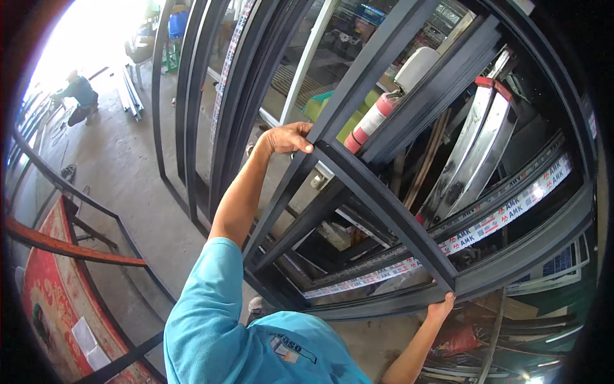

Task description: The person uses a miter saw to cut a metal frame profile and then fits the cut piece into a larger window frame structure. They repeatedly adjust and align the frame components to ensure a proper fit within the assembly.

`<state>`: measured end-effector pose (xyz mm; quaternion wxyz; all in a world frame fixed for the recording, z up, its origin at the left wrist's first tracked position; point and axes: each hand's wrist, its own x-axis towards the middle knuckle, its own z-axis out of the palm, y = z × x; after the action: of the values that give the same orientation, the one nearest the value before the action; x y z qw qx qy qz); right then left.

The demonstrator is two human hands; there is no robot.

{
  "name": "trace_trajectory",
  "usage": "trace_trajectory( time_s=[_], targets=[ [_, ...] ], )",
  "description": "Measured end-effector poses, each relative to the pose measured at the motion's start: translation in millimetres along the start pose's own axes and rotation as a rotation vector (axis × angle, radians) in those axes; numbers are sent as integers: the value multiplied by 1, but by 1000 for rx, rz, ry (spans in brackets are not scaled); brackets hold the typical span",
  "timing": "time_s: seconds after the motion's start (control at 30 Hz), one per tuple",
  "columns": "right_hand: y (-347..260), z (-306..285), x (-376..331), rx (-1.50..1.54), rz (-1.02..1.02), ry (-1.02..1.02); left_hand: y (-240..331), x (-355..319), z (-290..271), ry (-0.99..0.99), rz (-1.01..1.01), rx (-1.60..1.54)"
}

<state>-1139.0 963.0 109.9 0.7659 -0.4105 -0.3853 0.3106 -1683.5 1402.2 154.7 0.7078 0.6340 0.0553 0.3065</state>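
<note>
Dark metal window frame stands tilted in front of the person, held between both hands. Left hand is wrapped over a crossbar joint far up; right hand clamps the near lower corner. More frames lean at the left, another person crouches far left.

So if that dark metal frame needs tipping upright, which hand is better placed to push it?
Probably the left hand: it grips the dark metal frame high at a bar joint. The right hand only holds the lower rail.
</note>
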Motion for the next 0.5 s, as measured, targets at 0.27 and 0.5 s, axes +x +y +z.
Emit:
trace_trajectory(
  time_s=[0.27,0.5],
  targets=[
    [-12,-14,-4,-46,130,25,-17,12,2,-33,138,-71],
    [-12,1,-5,7,142,51,-19,8,6,35,193,-88]
  ],
)
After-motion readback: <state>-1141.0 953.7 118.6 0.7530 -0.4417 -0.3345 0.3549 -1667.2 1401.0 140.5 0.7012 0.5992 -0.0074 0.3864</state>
